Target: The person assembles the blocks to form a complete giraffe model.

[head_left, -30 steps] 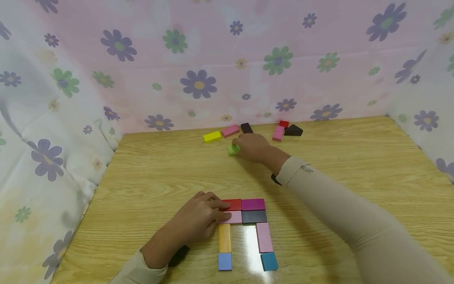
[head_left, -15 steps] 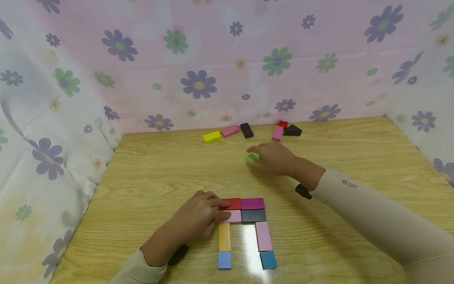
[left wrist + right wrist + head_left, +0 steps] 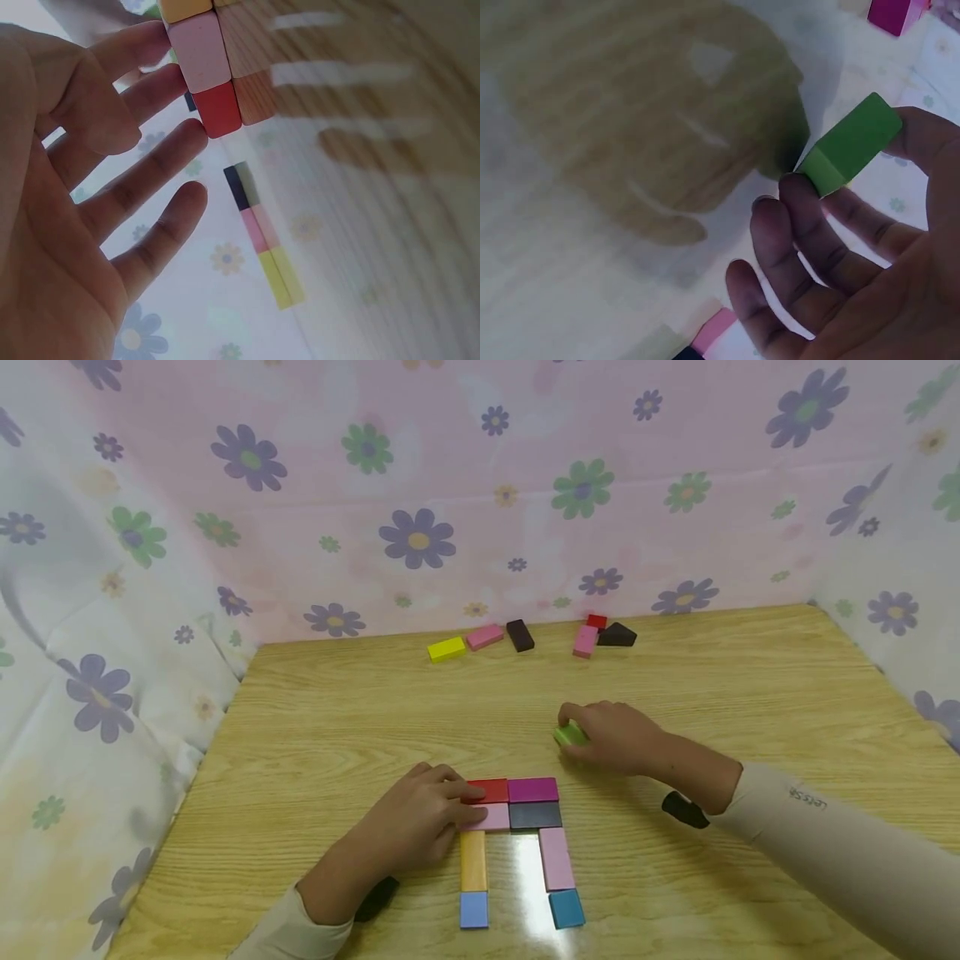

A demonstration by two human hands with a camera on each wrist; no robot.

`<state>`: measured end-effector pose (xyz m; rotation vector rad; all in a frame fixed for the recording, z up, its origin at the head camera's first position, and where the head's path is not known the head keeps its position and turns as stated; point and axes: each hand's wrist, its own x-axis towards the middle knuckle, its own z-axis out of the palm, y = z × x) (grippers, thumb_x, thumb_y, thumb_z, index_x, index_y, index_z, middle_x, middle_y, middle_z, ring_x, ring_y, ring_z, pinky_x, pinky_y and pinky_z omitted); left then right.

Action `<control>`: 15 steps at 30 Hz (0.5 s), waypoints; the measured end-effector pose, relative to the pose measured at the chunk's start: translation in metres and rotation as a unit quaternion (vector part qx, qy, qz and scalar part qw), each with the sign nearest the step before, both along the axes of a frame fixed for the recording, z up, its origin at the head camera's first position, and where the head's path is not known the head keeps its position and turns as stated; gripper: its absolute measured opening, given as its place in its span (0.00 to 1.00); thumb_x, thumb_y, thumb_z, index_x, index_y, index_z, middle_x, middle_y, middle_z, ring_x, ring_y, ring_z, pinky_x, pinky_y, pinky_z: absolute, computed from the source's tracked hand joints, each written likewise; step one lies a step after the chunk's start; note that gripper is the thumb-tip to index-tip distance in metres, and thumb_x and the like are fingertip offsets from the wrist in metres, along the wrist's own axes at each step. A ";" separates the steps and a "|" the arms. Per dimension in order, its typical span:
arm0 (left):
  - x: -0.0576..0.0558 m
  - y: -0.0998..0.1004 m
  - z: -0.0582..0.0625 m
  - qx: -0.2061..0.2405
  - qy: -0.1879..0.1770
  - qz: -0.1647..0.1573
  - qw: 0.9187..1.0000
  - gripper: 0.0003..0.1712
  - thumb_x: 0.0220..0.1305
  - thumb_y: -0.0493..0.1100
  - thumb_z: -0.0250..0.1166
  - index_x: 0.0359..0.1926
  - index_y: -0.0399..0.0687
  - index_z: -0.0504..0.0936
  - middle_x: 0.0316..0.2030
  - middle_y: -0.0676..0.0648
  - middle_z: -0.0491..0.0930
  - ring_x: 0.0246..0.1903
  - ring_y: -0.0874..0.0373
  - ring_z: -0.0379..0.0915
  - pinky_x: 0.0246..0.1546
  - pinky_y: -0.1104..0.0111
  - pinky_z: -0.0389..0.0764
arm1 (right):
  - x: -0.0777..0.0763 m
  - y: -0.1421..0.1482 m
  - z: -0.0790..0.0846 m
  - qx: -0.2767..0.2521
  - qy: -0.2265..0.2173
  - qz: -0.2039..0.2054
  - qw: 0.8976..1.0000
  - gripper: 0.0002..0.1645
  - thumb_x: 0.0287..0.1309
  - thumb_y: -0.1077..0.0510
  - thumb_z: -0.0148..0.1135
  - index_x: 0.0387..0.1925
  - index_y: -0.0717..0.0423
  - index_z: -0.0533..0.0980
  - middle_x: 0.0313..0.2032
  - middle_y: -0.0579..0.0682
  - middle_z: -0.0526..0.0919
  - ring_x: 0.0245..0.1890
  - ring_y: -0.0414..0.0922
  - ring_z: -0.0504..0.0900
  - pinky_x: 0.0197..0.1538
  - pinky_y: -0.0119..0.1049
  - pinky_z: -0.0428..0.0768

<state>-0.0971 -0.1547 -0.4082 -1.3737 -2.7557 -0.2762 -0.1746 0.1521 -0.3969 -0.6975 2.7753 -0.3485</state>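
Note:
In the head view my right hand (image 3: 618,739) pinches a light green block (image 3: 570,734) just above or on the table, beyond the laid-out blocks. The right wrist view shows that green block (image 3: 855,142) between thumb and fingertips. My left hand (image 3: 412,822) rests its fairly straight fingers on the left ends of a red block (image 3: 489,791) and a light pink block (image 3: 495,817). Right of these lie a magenta block (image 3: 533,789) and a dark grey block (image 3: 536,815). Below run two columns: orange (image 3: 473,860) over light blue (image 3: 474,910), pink (image 3: 556,858) over teal (image 3: 566,908).
Along the table's far edge lie a yellow block (image 3: 447,649), a pink block (image 3: 485,637) and a black block (image 3: 520,635). Another pink block (image 3: 586,642), a red block (image 3: 596,622) and a black angled block (image 3: 617,635) sit further right. A flowered cloth (image 3: 465,485) hangs behind.
My right hand has carried the green block from near the far blocks toward me and to the right. The left hand has stayed on the red and pink blocks.

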 end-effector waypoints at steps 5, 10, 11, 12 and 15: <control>-0.001 0.000 0.001 -0.002 0.008 0.001 1.000 0.18 0.64 0.38 0.62 0.49 0.61 0.90 0.53 0.57 0.85 0.53 0.57 0.77 0.53 0.59 0.76 | 0.012 0.004 -0.001 -0.030 -0.032 -0.023 0.999 0.23 0.62 0.46 0.67 0.51 0.56 0.77 0.21 0.44 0.73 0.22 0.39 0.69 0.28 0.33 0.67; 0.000 0.001 0.002 -0.004 0.001 0.004 1.000 0.18 0.64 0.38 0.61 0.49 0.61 0.89 0.53 0.57 0.85 0.53 0.57 0.77 0.54 0.59 0.76 | 0.018 0.007 -0.001 -0.080 -0.060 -0.027 0.995 0.20 0.62 0.52 0.68 0.50 0.60 0.79 0.22 0.44 0.77 0.22 0.38 0.71 0.28 0.31 0.69; 0.000 0.001 0.002 -0.004 -0.002 0.005 1.000 0.18 0.64 0.38 0.61 0.49 0.61 0.89 0.53 0.57 0.85 0.53 0.57 0.77 0.54 0.59 0.75 | 0.019 0.007 -0.001 -0.090 -0.066 -0.026 0.993 0.20 0.61 0.53 0.68 0.50 0.61 0.80 0.23 0.44 0.78 0.23 0.38 0.72 0.28 0.31 0.70; 0.000 0.001 0.002 -0.003 -0.005 0.006 1.000 0.17 0.65 0.38 0.61 0.49 0.61 0.89 0.53 0.57 0.85 0.53 0.57 0.77 0.54 0.59 0.75 | 0.019 0.008 -0.001 -0.098 -0.073 -0.026 0.992 0.20 0.61 0.54 0.68 0.50 0.61 0.80 0.23 0.44 0.79 0.23 0.38 0.73 0.29 0.31 0.72; 0.000 0.001 0.002 -0.002 -0.009 0.008 1.000 0.17 0.65 0.38 0.61 0.49 0.60 0.89 0.53 0.57 0.85 0.53 0.57 0.77 0.55 0.59 0.75 | 0.021 0.009 -0.001 -0.121 -0.090 -0.023 0.988 0.19 0.60 0.56 0.69 0.50 0.62 0.80 0.25 0.44 0.82 0.25 0.37 0.75 0.32 0.31 0.75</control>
